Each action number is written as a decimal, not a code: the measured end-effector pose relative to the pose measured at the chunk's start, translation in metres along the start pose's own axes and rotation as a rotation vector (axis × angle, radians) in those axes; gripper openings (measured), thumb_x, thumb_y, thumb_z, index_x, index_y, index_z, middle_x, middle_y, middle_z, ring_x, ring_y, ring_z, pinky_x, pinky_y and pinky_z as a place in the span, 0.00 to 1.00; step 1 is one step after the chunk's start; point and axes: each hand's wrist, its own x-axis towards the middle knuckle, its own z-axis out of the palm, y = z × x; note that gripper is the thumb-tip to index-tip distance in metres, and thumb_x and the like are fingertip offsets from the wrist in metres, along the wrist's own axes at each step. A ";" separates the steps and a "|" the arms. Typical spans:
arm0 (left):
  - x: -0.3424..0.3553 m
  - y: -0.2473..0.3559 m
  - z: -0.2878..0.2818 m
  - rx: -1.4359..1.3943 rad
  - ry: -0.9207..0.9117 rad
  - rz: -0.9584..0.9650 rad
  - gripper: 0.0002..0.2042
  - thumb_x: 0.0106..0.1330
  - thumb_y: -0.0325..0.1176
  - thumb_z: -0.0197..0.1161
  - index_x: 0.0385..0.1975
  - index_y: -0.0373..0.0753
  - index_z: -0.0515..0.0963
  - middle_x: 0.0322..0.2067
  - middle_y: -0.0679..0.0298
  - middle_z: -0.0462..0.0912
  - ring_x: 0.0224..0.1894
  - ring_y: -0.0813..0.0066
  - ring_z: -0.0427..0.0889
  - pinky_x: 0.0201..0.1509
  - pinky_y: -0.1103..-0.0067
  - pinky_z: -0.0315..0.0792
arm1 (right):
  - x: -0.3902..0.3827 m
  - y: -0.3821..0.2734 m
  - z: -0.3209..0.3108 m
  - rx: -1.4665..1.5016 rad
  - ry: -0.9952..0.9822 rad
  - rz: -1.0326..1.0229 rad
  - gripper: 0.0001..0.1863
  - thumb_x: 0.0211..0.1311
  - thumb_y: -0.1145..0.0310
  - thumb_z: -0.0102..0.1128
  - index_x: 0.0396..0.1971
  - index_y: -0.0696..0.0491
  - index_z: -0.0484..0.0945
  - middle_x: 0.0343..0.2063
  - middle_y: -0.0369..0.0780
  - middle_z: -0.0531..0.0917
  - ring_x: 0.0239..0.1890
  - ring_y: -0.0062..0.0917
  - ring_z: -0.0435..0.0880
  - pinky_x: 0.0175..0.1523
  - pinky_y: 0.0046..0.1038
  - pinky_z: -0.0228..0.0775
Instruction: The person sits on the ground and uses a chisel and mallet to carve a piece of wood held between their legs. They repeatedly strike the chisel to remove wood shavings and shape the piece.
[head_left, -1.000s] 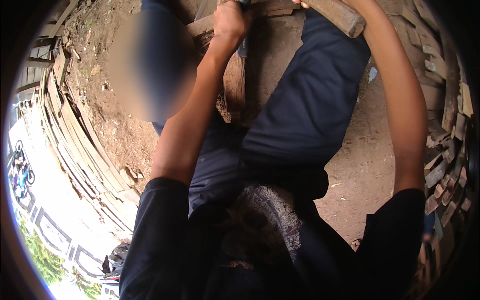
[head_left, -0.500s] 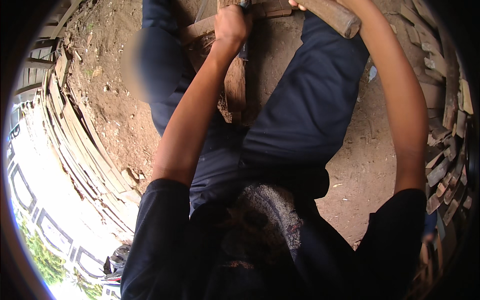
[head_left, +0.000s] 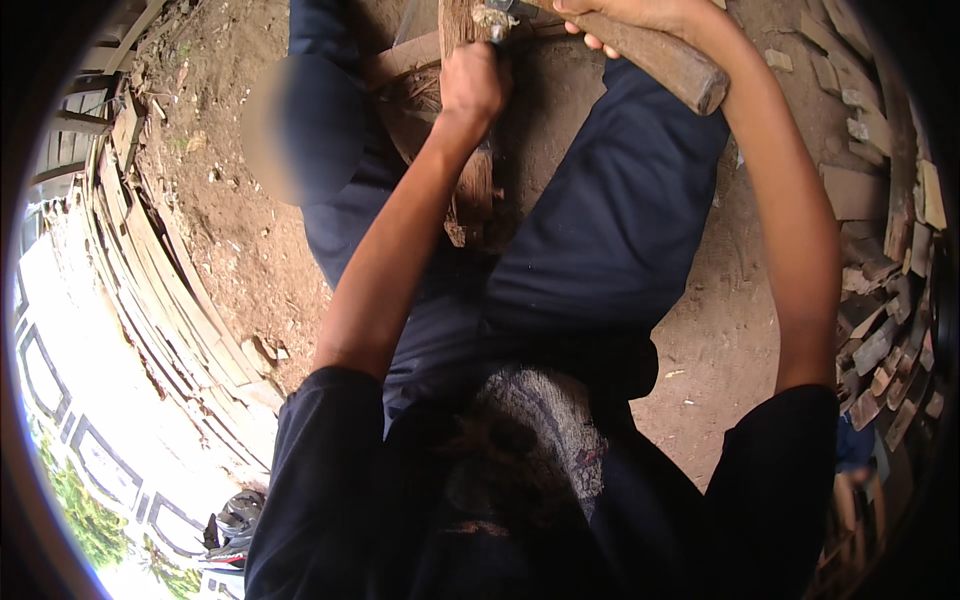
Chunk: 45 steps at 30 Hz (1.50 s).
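Observation:
My left hand (head_left: 472,82) is closed round a dark chisel-like metal tool (head_left: 496,33), whose top shows above my fist. The tool stands against a rough upright wooden beam (head_left: 472,205) between my legs, with pale frayed wood near the top. My right hand (head_left: 640,15) grips a thick wooden handle (head_left: 655,55) that slants up leftward to a metal head (head_left: 522,8), partly out of view at the top edge, close above the chisel-like tool. A second timber (head_left: 400,62) lies crosswise behind the beam.
My dark-trousered legs (head_left: 610,190) are spread on the dirt floor (head_left: 210,230), one beside a blurred patch. Stacked boards and offcuts (head_left: 880,340) line the right. Long planks (head_left: 170,290) lie along the left, near a bright opening. Something blue (head_left: 855,440) shows among the right-hand wood.
My left fist has moved down the beam, uncovering the tool's top. My right hand and the wooden-handled tool have come down and left, so the metal head now shows close above it.

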 end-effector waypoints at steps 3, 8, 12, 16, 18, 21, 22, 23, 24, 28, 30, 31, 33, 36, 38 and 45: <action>0.000 -0.004 -0.013 -0.012 0.057 0.049 0.13 0.59 0.36 0.71 0.30 0.30 0.85 0.34 0.40 0.86 0.40 0.42 0.87 0.49 0.58 0.81 | -0.005 -0.001 0.006 0.114 0.079 -0.088 0.09 0.72 0.70 0.54 0.43 0.60 0.77 0.28 0.41 0.82 0.25 0.28 0.83 0.30 0.31 0.80; 0.000 -0.009 -0.037 -0.188 0.170 0.237 0.16 0.61 0.38 0.70 0.37 0.28 0.83 0.32 0.40 0.86 0.39 0.41 0.86 0.46 0.58 0.80 | -0.014 0.037 0.023 0.462 0.247 -0.135 0.08 0.72 0.71 0.54 0.42 0.59 0.77 0.27 0.40 0.82 0.24 0.26 0.82 0.29 0.28 0.78; -0.017 -0.018 -0.058 -0.356 0.102 0.051 0.18 0.65 0.41 0.69 0.41 0.27 0.83 0.35 0.42 0.87 0.41 0.46 0.89 0.46 0.64 0.80 | -0.008 0.068 0.064 0.575 0.326 -0.131 0.14 0.73 0.66 0.59 0.50 0.61 0.76 0.32 0.39 0.82 0.27 0.18 0.81 0.31 0.19 0.77; -0.025 -0.032 -0.057 -0.520 0.116 0.018 0.16 0.69 0.38 0.67 0.44 0.27 0.82 0.35 0.49 0.90 0.38 0.65 0.91 0.43 0.72 0.80 | 0.015 0.109 0.091 0.767 0.181 0.029 0.08 0.66 0.73 0.57 0.38 0.62 0.78 0.27 0.43 0.85 0.23 0.27 0.84 0.30 0.29 0.78; -0.035 -0.039 -0.059 -0.514 0.101 -0.047 0.16 0.70 0.37 0.67 0.46 0.27 0.82 0.33 0.53 0.90 0.35 0.75 0.88 0.41 0.76 0.79 | 0.019 0.106 0.100 0.693 0.142 0.125 0.10 0.67 0.72 0.57 0.38 0.66 0.77 0.26 0.46 0.83 0.23 0.28 0.83 0.28 0.29 0.79; -0.055 -0.039 -0.065 -0.482 0.086 -0.189 0.18 0.69 0.38 0.68 0.47 0.28 0.83 0.32 0.56 0.89 0.32 0.77 0.86 0.41 0.76 0.79 | 0.048 0.114 0.106 0.467 0.108 0.177 0.11 0.64 0.73 0.57 0.38 0.67 0.76 0.26 0.48 0.84 0.22 0.31 0.84 0.28 0.32 0.80; -0.058 -0.044 -0.065 -0.445 0.139 -0.219 0.18 0.68 0.39 0.69 0.46 0.28 0.83 0.32 0.56 0.89 0.32 0.76 0.86 0.41 0.75 0.79 | 0.048 0.108 0.106 0.468 0.109 0.200 0.11 0.64 0.73 0.56 0.38 0.67 0.76 0.26 0.48 0.84 0.22 0.31 0.84 0.28 0.33 0.80; -0.064 -0.051 -0.063 -0.408 0.193 -0.251 0.19 0.67 0.40 0.70 0.46 0.28 0.83 0.31 0.56 0.89 0.32 0.76 0.86 0.41 0.75 0.79 | 0.047 0.103 0.105 0.469 0.110 0.224 0.11 0.64 0.74 0.56 0.39 0.68 0.76 0.26 0.49 0.84 0.22 0.32 0.84 0.28 0.34 0.80; -0.066 -0.056 -0.060 -0.374 0.245 -0.274 0.19 0.66 0.41 0.70 0.45 0.28 0.84 0.31 0.56 0.89 0.32 0.75 0.86 0.41 0.74 0.78 | 0.047 0.103 0.104 0.452 0.118 0.234 0.11 0.64 0.74 0.55 0.39 0.68 0.76 0.26 0.49 0.84 0.22 0.32 0.85 0.28 0.35 0.80; -0.063 -0.072 -0.062 -0.462 0.344 -0.268 0.19 0.64 0.42 0.72 0.41 0.28 0.84 0.31 0.54 0.89 0.33 0.73 0.86 0.41 0.73 0.78 | 0.048 0.101 0.108 0.434 0.120 0.266 0.12 0.64 0.74 0.52 0.41 0.68 0.74 0.27 0.49 0.84 0.22 0.33 0.84 0.27 0.37 0.80; -0.056 -0.070 -0.067 -0.575 0.343 -0.238 0.19 0.64 0.41 0.73 0.40 0.27 0.84 0.31 0.56 0.89 0.33 0.74 0.85 0.40 0.74 0.78 | 0.055 0.103 0.110 0.438 0.088 0.267 0.12 0.65 0.74 0.52 0.42 0.68 0.74 0.27 0.49 0.84 0.23 0.33 0.84 0.27 0.37 0.80; -0.052 -0.060 -0.070 -0.577 0.345 -0.231 0.19 0.65 0.41 0.73 0.39 0.26 0.84 0.31 0.56 0.89 0.32 0.74 0.85 0.40 0.74 0.78 | 0.055 0.104 0.110 0.380 0.084 0.281 0.11 0.66 0.74 0.52 0.41 0.67 0.73 0.27 0.48 0.83 0.22 0.34 0.84 0.27 0.37 0.80; -0.042 -0.042 -0.082 -0.529 0.309 -0.199 0.19 0.66 0.40 0.72 0.39 0.24 0.84 0.31 0.57 0.89 0.32 0.76 0.85 0.39 0.75 0.78 | 0.056 0.104 0.109 0.324 0.084 0.272 0.11 0.66 0.73 0.52 0.40 0.67 0.73 0.27 0.48 0.83 0.22 0.34 0.84 0.27 0.37 0.80; -0.022 -0.031 -0.083 -0.665 0.196 -0.190 0.19 0.67 0.40 0.72 0.41 0.24 0.84 0.31 0.56 0.89 0.33 0.75 0.85 0.39 0.75 0.78 | 0.053 0.103 0.108 0.368 0.090 0.279 0.11 0.67 0.73 0.52 0.40 0.67 0.73 0.28 0.49 0.83 0.22 0.33 0.84 0.27 0.37 0.80; -0.011 -0.029 -0.081 -0.618 0.151 -0.111 0.18 0.66 0.40 0.72 0.42 0.27 0.85 0.32 0.55 0.90 0.35 0.74 0.87 0.42 0.75 0.79 | 0.050 0.102 0.108 0.412 0.093 0.283 0.11 0.67 0.73 0.53 0.41 0.67 0.73 0.29 0.49 0.82 0.23 0.33 0.84 0.28 0.37 0.81; 0.010 -0.017 -0.059 -0.361 0.059 0.027 0.21 0.65 0.45 0.72 0.44 0.29 0.85 0.34 0.49 0.90 0.37 0.67 0.90 0.46 0.71 0.80 | 0.045 0.105 0.101 0.393 0.059 0.275 0.09 0.66 0.74 0.54 0.38 0.66 0.73 0.26 0.47 0.81 0.22 0.31 0.83 0.28 0.35 0.80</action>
